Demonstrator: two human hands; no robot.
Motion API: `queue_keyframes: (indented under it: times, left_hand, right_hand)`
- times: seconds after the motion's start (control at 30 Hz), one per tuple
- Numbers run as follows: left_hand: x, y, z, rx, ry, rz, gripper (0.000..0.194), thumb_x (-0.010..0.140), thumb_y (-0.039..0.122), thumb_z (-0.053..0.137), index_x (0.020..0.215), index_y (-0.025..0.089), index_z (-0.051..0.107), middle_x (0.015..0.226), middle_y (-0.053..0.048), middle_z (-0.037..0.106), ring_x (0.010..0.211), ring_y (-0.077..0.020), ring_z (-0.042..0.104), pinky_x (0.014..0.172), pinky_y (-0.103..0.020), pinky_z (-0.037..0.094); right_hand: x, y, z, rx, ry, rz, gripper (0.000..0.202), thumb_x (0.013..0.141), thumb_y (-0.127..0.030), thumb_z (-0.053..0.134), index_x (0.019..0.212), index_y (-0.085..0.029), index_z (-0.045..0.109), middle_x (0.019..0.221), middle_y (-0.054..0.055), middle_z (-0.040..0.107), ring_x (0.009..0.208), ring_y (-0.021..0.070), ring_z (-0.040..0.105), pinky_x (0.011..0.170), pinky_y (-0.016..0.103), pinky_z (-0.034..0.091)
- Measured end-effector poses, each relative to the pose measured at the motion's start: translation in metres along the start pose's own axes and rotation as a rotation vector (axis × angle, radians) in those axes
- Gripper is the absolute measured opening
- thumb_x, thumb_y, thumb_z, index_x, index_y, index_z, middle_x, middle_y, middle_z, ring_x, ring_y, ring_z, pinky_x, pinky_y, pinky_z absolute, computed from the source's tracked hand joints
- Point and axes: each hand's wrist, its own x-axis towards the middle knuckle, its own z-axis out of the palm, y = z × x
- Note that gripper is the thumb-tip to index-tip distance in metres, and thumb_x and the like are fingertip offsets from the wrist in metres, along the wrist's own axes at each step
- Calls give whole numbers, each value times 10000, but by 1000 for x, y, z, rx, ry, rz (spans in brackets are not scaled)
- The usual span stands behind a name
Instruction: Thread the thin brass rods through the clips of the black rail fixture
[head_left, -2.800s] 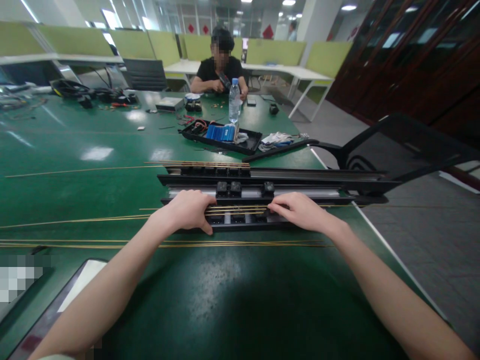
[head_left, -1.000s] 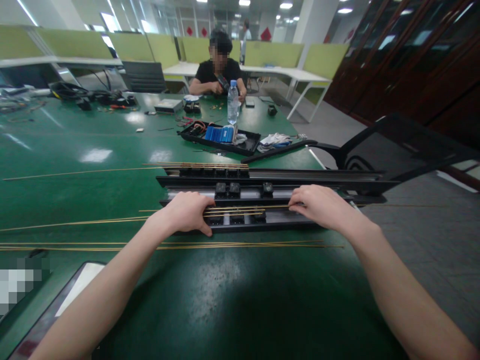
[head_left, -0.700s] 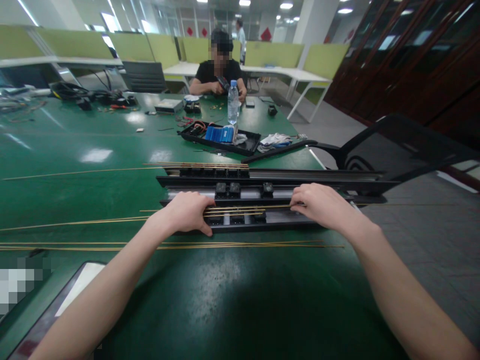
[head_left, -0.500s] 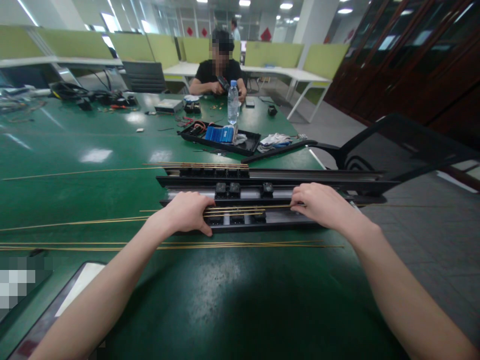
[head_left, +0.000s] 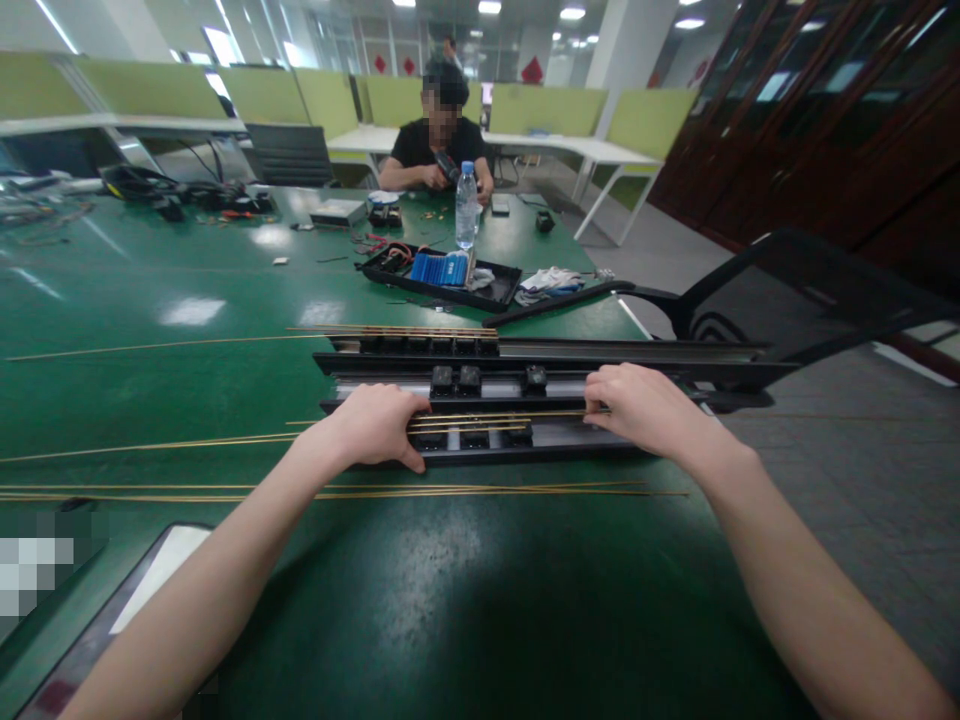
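Note:
The nearest black rail (head_left: 540, 455) lies crosswise before me, with small black blocks (head_left: 474, 438) in its channel. My left hand (head_left: 375, 425) grips its left part, thumb at the near wall and fingertips toward the far wall. Pinched in my right hand (head_left: 641, 405) is a thin brass-coloured rod (head_left: 555, 413), running along the far side of that channel and out past the right of the hand. More thin rods lie over the blocks by my left hand. Just behind, a second rail (head_left: 375, 402) carries three black blocks.
A third rail (head_left: 637, 350) holds blocks and rods at its left. Loose rods (head_left: 480, 491) lie in front. Behind are a black tray (head_left: 499, 290), gloves (head_left: 551, 283) and a water bottle (head_left: 466, 210). A chair (head_left: 810, 300) stands right; a person (head_left: 435, 140) sits opposite.
My right hand and the pinched rod have shifted slightly to the right. My left hand stays in place on the rail.

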Motion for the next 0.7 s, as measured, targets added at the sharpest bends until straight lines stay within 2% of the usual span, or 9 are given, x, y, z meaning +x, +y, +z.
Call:
queue_keyframes:
  times: [0.3,0.5,0.7]
  left_hand:
    - [0,-1,1,22,9,8,699,556,662,718,1144,291,642,1050,-79,737,935,-314,675,744,-365,490]
    - [-2,-1,-1,11,12,22,677,563,647,725,1129,284,651,1044,-80,738,939,-318,676,750,-374,497]
    - [-1,0,-1,15,-10,-2,753,554,677,715,1192,287,625,1097,-92,726,984,-326,666,790,-384,495]
  right_hand:
    - [-1,2,1,20,8,24,120,772,-172,655,659,-212,638,798,4,672,755,169,588,641,270,355]
    - [-3,7,-3,32,-99,148,101,752,-192,657,655,-220,655,806,5,680,764,177,616,625,268,366]
    - [-10,23,0,47,-149,274,51,726,-231,664,677,-242,672,738,-8,678,706,176,599,562,257,323]
